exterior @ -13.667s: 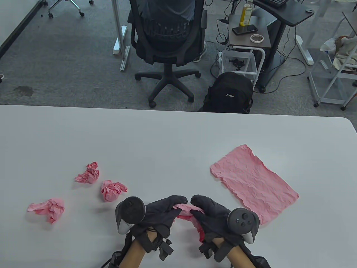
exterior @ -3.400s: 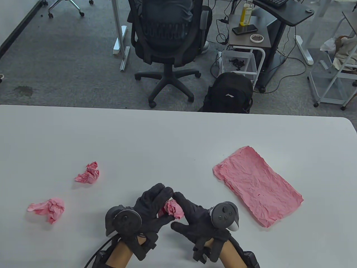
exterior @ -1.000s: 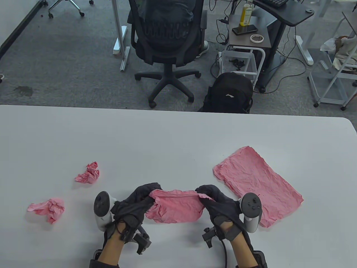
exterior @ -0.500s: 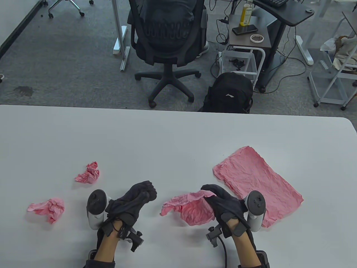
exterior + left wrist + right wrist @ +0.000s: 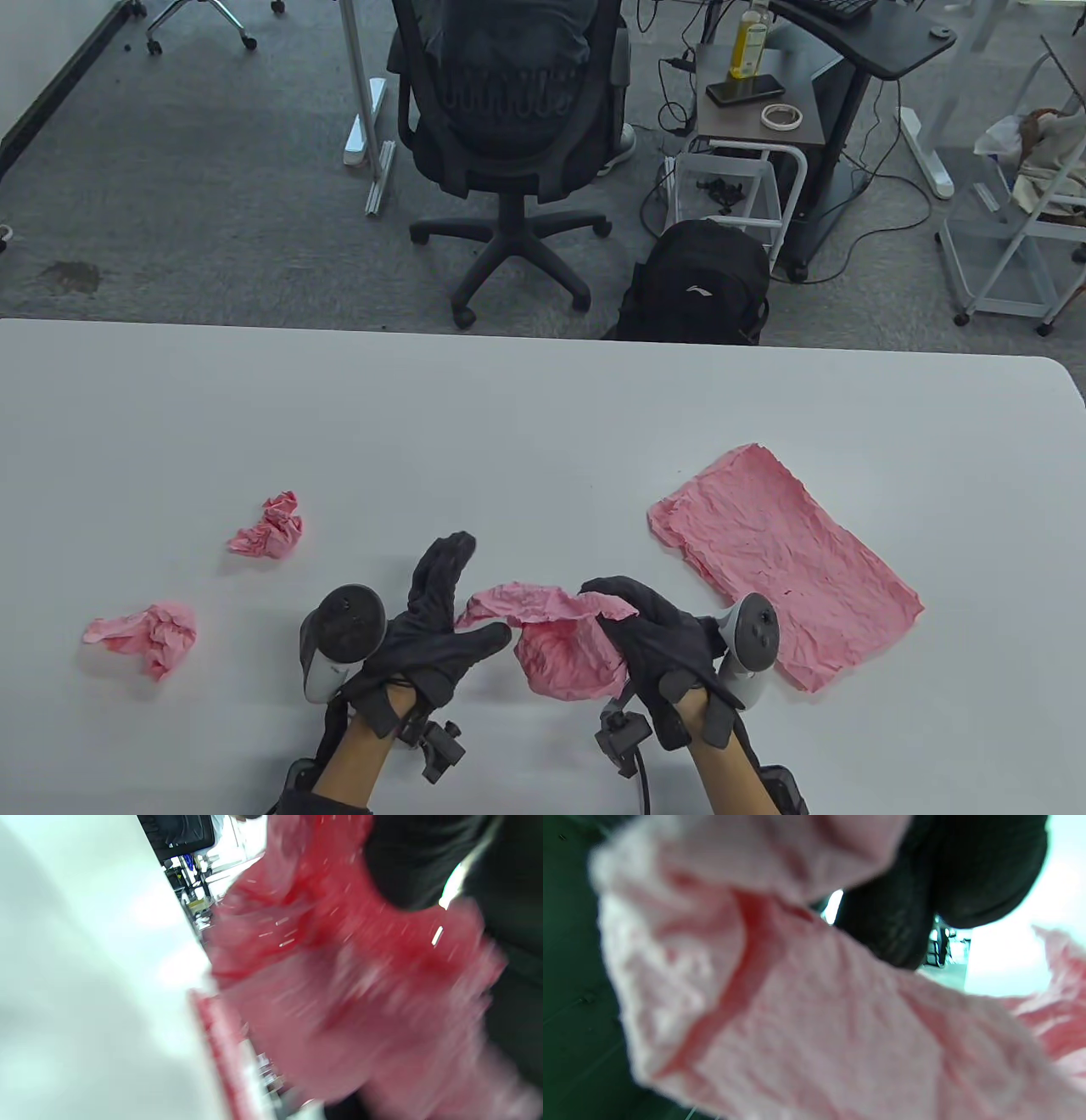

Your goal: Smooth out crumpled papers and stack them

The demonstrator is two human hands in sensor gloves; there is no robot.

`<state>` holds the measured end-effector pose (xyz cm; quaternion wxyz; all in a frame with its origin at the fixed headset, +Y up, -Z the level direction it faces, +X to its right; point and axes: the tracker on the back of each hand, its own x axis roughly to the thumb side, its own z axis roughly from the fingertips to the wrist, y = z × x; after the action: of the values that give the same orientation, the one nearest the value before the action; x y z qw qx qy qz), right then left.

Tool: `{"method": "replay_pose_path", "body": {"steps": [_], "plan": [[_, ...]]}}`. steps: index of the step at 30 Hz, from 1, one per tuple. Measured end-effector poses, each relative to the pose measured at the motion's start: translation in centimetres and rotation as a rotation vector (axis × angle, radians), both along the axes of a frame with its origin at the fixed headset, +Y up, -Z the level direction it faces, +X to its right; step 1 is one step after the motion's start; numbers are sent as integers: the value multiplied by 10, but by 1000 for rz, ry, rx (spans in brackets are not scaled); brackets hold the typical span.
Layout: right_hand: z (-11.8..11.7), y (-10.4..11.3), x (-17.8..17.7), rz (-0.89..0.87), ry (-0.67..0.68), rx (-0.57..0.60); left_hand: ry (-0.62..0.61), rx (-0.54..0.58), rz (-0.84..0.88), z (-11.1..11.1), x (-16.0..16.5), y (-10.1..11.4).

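Right hand [image 5: 657, 632] pinching half-opened pink paper [image 5: 556, 641] just left of flattened pink stack [image 5: 780, 556] on table [image 5: 509, 424]; left hand [image 5: 433, 628] fingers spread wide beside paper; contact with it unclear.

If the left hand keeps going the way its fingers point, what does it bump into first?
The left hand has its long fingers pointing up-table, away from the person. That way looks free: only bare white table lies ahead. The half-open pink paper sheet sits beside its thumb, to the side, though depth is hard to judge.
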<state>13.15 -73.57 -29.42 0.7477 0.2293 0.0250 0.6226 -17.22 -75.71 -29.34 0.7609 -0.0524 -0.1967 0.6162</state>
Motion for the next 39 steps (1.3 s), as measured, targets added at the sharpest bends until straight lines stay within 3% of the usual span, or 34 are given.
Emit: {"method": "replay_pose_path", "body": {"steps": [4, 6, 9, 13, 16, 19, 21, 24, 28, 29, 31, 35, 37, 39], "plan": [[-4, -5, 1, -93, 69, -34, -31, 5, -27, -3, -4, -3], [-5, -7, 1, -127, 90, -58, -92, 36, -114, -3, -1, -5], [-6, -9, -1, -141, 143, -61, -207, -11, -93, -1, 10, -8], [-6, -12, -3, -151, 167, -89, -98, 46, -83, 0, 11, -3], [-8, -11, 2, -116, 141, -101, -31, 39, 93, -3, 1, -3], [-10, -12, 13, -9, 32, -127, -69, 12, 323, -6, -10, 0], [-10, -12, 19, 107, -45, -126, -90, 22, 378, -7, -16, 4], [-11, -14, 22, 122, -93, -107, 6, 57, 223, -4, -23, 12], [-14, -19, 23, -78, -47, -156, 191, 232, -365, -1, -34, 24], [-15, -21, 21, -110, -30, -169, 200, 259, -426, -1, -35, 24], [-16, -24, 21, -116, -1, -195, 154, 200, -296, -3, -35, 19], [-17, -23, 34, 8, -111, -209, 100, 26, 242, -7, -42, 7], [-20, -24, 39, 32, -138, -208, 125, -10, 293, -9, -47, 5], [-19, -25, 40, 10, -157, -230, 157, -13, 233, -9, -51, 5]]}}
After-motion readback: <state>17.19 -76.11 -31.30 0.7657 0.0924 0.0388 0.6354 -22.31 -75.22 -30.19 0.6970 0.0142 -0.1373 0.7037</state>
